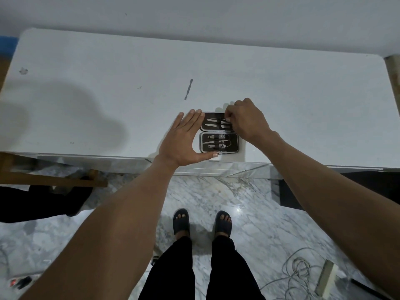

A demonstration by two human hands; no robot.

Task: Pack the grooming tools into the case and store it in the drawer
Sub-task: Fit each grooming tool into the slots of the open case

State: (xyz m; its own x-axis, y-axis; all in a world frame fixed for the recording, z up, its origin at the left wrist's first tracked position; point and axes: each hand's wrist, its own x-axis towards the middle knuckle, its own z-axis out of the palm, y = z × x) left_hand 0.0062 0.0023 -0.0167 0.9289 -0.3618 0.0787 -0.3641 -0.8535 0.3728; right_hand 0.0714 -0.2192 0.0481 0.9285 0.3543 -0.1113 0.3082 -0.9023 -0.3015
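White tabletop (281,94): left hand (184,139) flat bracing open case (219,145); right hand (246,121) pinching inside.

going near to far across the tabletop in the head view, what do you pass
Near half of the open case with clippers strapped in → far half, where the right hand works at the tools and the left hand braces the side → loose slim tool → wall.
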